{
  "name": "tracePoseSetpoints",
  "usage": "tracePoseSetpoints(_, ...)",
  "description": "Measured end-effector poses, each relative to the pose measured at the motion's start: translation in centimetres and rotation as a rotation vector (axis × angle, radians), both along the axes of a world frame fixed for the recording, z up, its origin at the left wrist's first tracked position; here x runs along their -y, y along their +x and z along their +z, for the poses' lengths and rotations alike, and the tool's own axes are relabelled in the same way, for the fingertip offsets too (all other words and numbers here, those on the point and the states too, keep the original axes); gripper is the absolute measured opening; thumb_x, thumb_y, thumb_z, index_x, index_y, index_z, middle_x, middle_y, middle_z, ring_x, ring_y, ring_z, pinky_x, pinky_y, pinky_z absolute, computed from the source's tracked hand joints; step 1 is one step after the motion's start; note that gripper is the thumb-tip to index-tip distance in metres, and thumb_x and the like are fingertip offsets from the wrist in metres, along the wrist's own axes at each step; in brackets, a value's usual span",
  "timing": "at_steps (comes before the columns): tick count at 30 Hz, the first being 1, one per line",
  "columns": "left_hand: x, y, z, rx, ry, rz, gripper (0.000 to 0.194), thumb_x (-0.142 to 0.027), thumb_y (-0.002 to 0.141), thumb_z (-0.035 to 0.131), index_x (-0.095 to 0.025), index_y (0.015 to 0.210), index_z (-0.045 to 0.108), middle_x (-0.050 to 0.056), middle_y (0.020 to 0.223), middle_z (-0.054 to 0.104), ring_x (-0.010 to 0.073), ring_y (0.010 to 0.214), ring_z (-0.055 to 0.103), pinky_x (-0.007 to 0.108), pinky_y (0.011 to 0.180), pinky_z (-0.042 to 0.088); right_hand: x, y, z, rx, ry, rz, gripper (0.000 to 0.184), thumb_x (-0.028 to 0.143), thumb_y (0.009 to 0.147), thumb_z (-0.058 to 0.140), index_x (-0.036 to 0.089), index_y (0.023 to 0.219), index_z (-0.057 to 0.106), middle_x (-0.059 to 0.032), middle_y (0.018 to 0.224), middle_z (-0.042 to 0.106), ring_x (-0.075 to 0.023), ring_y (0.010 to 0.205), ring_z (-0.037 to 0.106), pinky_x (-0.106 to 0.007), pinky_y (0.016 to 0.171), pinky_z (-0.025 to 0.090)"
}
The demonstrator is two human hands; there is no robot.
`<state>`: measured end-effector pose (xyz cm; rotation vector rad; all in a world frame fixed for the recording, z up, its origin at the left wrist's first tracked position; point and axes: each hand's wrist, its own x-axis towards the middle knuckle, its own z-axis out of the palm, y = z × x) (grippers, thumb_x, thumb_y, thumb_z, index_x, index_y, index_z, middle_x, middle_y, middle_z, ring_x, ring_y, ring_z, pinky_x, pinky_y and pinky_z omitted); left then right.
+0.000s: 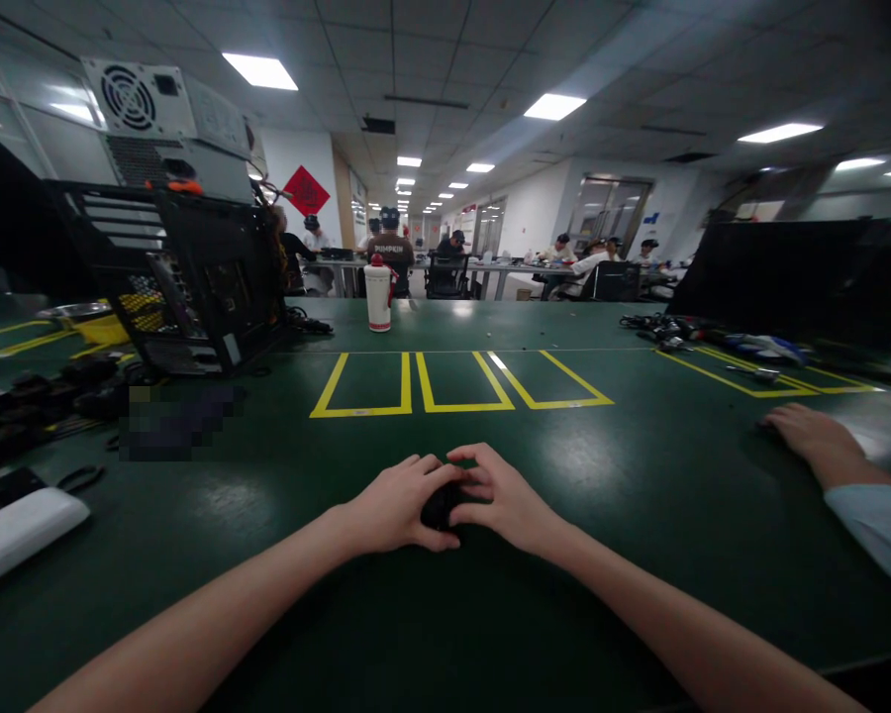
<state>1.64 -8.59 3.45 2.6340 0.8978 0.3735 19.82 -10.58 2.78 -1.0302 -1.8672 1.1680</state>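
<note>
Both hands meet over the green table at the bottom middle of the head view. My left hand (pixel 401 503) curls around a small black object (pixel 439 507), thumb below and fingers above. From the other side my right hand (pixel 501 500) closes on the same object with thumb and fingertips. Most of the object lies hidden behind the fingers, so its kind cannot be made out. It is at or just above the tabletop.
Yellow tape frames (pixel 464 407) mark the green table (pixel 327 614) ahead. An open computer case (pixel 193 277) and a white cup (pixel 378 295) stand beyond. Black parts and a white object (pixel 22 535) lie left. Another person's hand (pixel 813 431) rests at right, near taped tools (pixel 757 373).
</note>
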Motion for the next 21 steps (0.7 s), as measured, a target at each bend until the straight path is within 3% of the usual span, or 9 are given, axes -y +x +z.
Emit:
tracePoseSetpoints(7, -1.6, 1.2, -0.9, 0.145, -0.041, 0.084, 0.038, -0.033, 0.066, 0.06, -0.025, 0.101, 0.047, 0.003, 0.106, 0.045, 0.019, 0.092, 0.048, 0.033, 0.077, 0.042, -1.7, -0.3, -1.3, -0.107, 0.026, -0.105, 0.042, 0.018, 0.065, 0.063, 0.022, 0.101, 0.043, -0.0032, 0.109, 0.043, -0.0174, 0.106, 0.048, -0.035, 0.089, 0.044)
tracePoseSetpoints(13, -1.1, 0.9, -1.6, 0.25, -0.035, 0.169, 0.034, -0.025, 0.066, 0.058, -0.023, 0.097, 0.044, 0.002, 0.102, 0.046, 0.017, 0.089, 0.048, 0.029, 0.074, 0.044, -1.7, 0.4, -1.0, -0.076, 0.125, -0.19, 0.037, 0.026, 0.069, 0.059, 0.022, 0.102, 0.043, -0.0044, 0.11, 0.045, -0.0173, 0.106, 0.048, -0.035, 0.091, 0.042)
tracePoseSetpoints(18, 2.4, -3.5, -1.8, 0.174, -0.107, 0.283, 0.033, -0.027, 0.068, 0.053, -0.026, 0.099, 0.042, 0.002, 0.103, 0.046, 0.0178, 0.088, 0.049, 0.03, 0.072, 0.045, -1.4, 2.6, -0.8, -0.029, 0.116, -0.319, 0.025, 0.032, 0.077, 0.049, 0.02, 0.098, 0.047, -0.005, 0.099, 0.053, -0.0166, 0.091, 0.056, -0.035, 0.079, 0.047)
tracePoseSetpoints(21, 5.4, -8.2, -2.4, 0.079, 0.058, 0.472, 0.034, -0.031, 0.067, 0.053, -0.028, 0.099, 0.043, 0.002, 0.102, 0.049, 0.0238, 0.097, 0.046, 0.042, 0.084, 0.038, -1.3, 3.5, -0.7, -0.017, 0.105, -0.343, 0.026, 0.036, 0.077, 0.047, 0.02, 0.098, 0.048, -0.0037, 0.089, 0.056, -0.016, 0.084, 0.057, -0.036, 0.077, 0.047)
